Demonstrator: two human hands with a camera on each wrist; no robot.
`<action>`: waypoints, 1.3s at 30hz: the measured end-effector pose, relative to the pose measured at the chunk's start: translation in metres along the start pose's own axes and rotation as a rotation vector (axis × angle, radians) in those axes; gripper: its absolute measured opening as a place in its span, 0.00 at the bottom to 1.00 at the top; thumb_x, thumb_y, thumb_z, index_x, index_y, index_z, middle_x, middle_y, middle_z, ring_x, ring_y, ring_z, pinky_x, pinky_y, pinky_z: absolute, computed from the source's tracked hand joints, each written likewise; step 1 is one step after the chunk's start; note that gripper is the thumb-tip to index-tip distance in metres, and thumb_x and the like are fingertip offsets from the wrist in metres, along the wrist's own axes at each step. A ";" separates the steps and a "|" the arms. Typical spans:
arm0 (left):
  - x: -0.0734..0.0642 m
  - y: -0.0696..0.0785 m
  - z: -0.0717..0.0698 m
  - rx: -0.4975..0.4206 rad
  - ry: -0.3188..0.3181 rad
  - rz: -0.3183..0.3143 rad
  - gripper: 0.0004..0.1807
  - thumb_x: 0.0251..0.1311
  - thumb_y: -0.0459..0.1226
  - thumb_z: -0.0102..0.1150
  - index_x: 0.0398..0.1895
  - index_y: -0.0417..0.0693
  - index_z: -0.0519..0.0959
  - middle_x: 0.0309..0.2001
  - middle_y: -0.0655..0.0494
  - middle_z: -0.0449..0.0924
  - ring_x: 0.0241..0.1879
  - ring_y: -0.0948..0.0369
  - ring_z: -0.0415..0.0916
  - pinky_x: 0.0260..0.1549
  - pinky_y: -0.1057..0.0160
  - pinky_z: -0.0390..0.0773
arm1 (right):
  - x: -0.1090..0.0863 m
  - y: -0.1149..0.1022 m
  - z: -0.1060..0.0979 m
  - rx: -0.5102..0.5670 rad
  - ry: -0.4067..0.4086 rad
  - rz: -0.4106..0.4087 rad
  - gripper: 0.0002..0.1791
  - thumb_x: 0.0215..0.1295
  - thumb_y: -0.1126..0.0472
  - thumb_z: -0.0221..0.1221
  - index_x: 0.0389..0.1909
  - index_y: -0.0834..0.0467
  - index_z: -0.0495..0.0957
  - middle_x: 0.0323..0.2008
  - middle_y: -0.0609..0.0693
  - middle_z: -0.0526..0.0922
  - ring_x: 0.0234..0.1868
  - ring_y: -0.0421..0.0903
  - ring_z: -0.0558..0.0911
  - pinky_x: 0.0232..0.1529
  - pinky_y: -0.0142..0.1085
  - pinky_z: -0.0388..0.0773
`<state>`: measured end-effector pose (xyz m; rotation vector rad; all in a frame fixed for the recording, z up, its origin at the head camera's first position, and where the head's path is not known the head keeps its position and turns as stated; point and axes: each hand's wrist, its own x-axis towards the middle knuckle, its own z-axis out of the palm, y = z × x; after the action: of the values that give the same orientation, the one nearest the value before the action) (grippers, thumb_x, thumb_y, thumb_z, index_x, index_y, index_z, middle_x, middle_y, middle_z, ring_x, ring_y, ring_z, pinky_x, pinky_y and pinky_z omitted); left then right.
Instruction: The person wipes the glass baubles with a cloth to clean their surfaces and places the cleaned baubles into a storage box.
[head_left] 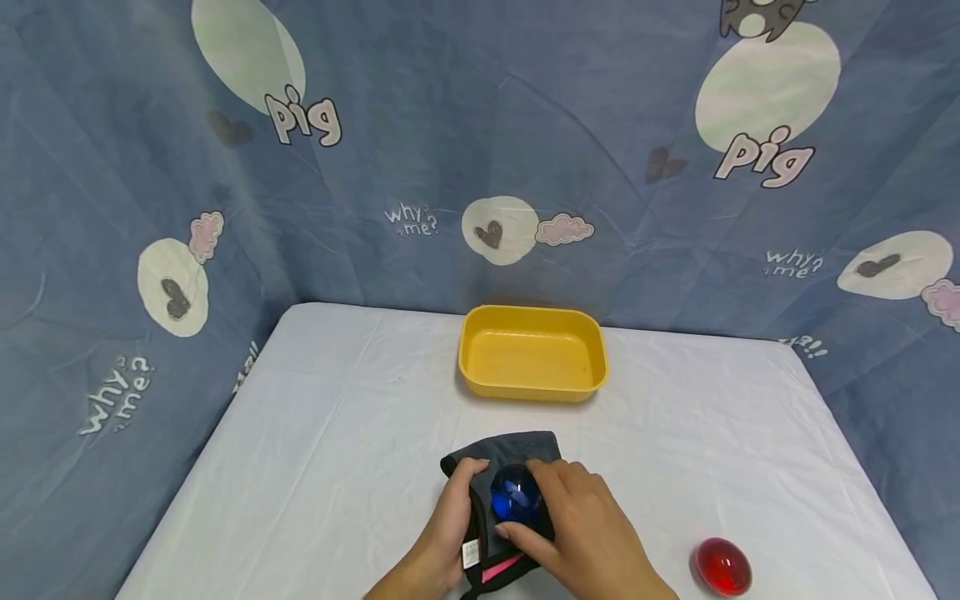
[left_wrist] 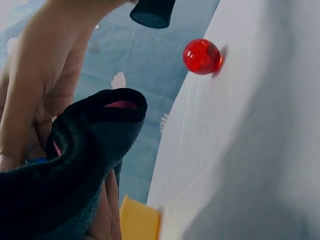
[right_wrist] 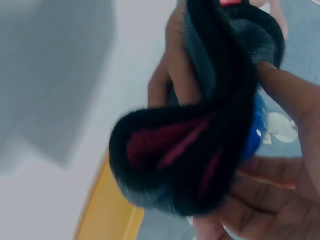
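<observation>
Low in the middle of the head view, my left hand (head_left: 448, 527) grips a folded dark grey cloth (head_left: 501, 448) with black edging, a white tag and a pink inner side. My right hand (head_left: 583, 527) holds a clear blue ball (head_left: 514, 495) between thumb and fingers, against the cloth's grey face. In the right wrist view the blue ball (right_wrist: 258, 125) shows partly behind the cloth (right_wrist: 165, 187), whose folds open onto pink. The cloth (left_wrist: 105, 145) hides most of the ball in the left wrist view.
A clear red ball (head_left: 722, 567) lies on the white-covered table (head_left: 337, 467), right of my right hand. Farther back stands a yellow rectangular container (head_left: 534, 393). Blue printed fabric (head_left: 420, 108) hangs behind the table and along its sides.
</observation>
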<state>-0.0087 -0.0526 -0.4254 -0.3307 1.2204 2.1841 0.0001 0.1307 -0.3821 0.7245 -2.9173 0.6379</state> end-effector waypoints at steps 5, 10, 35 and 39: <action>0.000 0.001 -0.001 0.010 -0.006 0.003 0.39 0.74 0.56 0.34 0.76 0.35 0.60 0.59 0.44 0.80 0.59 0.50 0.79 0.59 0.51 0.79 | -0.002 0.001 -0.011 -0.051 -0.031 -0.073 0.36 0.65 0.39 0.70 0.66 0.57 0.78 0.54 0.52 0.84 0.48 0.45 0.82 0.51 0.46 0.82; 0.000 0.001 -0.001 0.019 -0.020 -0.004 0.38 0.73 0.55 0.34 0.73 0.35 0.64 0.58 0.46 0.82 0.58 0.52 0.81 0.58 0.53 0.80 | 0.001 0.003 -0.014 -0.073 -0.009 -0.170 0.38 0.60 0.46 0.75 0.70 0.53 0.77 0.59 0.51 0.83 0.52 0.45 0.82 0.47 0.44 0.82; 0.007 -0.003 0.000 0.079 0.044 -0.046 0.36 0.73 0.54 0.35 0.70 0.36 0.65 0.54 0.45 0.80 0.50 0.56 0.82 0.55 0.54 0.82 | 0.006 0.001 0.009 -0.075 0.014 -0.018 0.34 0.59 0.33 0.71 0.47 0.59 0.79 0.37 0.49 0.81 0.34 0.40 0.77 0.40 0.41 0.83; 0.008 -0.004 0.001 0.074 0.051 -0.057 0.37 0.72 0.55 0.36 0.71 0.35 0.64 0.54 0.44 0.79 0.50 0.56 0.82 0.55 0.54 0.82 | 0.005 0.001 0.014 -0.103 0.060 0.043 0.37 0.58 0.24 0.65 0.40 0.57 0.76 0.28 0.45 0.75 0.28 0.39 0.72 0.31 0.38 0.77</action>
<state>-0.0123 -0.0476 -0.4311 -0.3881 1.3009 2.0884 -0.0042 0.1234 -0.3939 0.6218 -2.8930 0.4990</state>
